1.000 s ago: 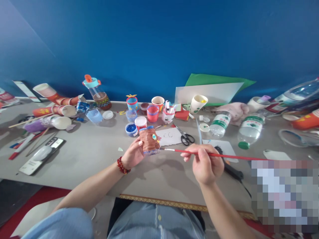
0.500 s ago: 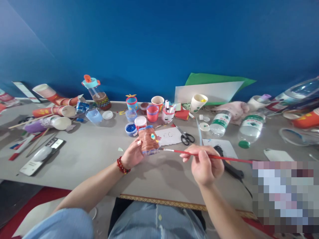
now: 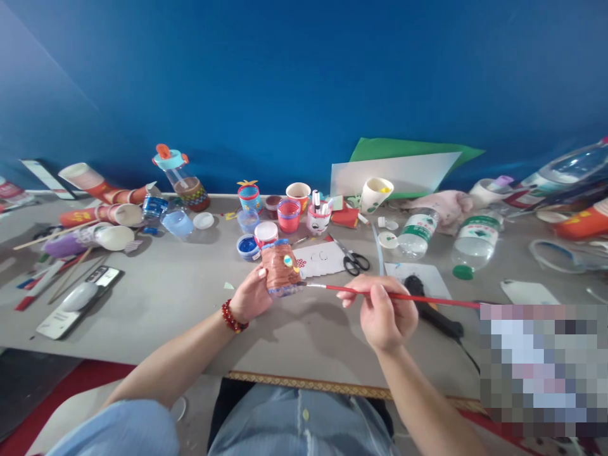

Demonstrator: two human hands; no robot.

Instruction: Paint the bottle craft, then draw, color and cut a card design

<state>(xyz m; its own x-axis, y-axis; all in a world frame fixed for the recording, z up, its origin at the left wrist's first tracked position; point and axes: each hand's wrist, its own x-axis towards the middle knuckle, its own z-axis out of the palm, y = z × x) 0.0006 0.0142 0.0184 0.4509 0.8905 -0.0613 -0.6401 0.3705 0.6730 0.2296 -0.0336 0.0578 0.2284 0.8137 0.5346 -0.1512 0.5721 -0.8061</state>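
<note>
My left hand (image 3: 251, 294) is closed round the side of a brown painted cup (image 3: 279, 271) with blue edges and a small eye-like decoration. It holds the cup tilted above the table. A red-handled paintbrush (image 3: 351, 290) is pinched in my right hand (image 3: 387, 311), its bristles at the cup's lower right edge; whether they touch cannot be made out. Just behind the cup stand an open jar of blue paint (image 3: 248, 247) and a white-lidded jar (image 3: 266, 233).
Black scissors (image 3: 354, 261) lie on white paper (image 3: 320, 258) behind the brush. A black glue gun (image 3: 434, 313) rests to the right, near clear bottles (image 3: 477, 244). A phone (image 3: 80, 301) lies on the left. Small decorated cups (image 3: 289, 216) line the back.
My right hand and the brush have shifted slightly left, closer to the cup. My left hand still holds the cup in almost the same pose. The view has moved a little.
</note>
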